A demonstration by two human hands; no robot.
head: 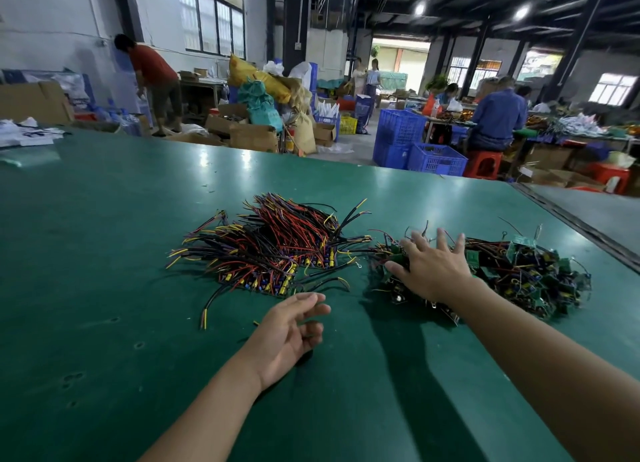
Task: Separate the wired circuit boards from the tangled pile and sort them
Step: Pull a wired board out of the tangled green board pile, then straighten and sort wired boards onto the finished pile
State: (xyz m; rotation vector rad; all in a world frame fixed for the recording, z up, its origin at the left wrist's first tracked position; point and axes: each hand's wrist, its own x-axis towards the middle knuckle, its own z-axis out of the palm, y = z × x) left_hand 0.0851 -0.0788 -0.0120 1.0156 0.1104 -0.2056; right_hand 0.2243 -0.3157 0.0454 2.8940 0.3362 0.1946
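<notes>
Right hand [429,267] spreads open over the tangled pile [526,274]; left hand [291,330] hovers relaxed, empty. Tangling may drag extras out.

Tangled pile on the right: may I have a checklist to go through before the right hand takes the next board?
1. Right hand over the tangled pile: ok, fingers spread.
2. Anything gripped yet: not ok, nothing pinched.
3. Left hand free: ok, holds nothing.
4. Sorted stack apart from the pile: cannot tell, wire ends nearly meet.
5. Bare table in front for work: ok.
</notes>
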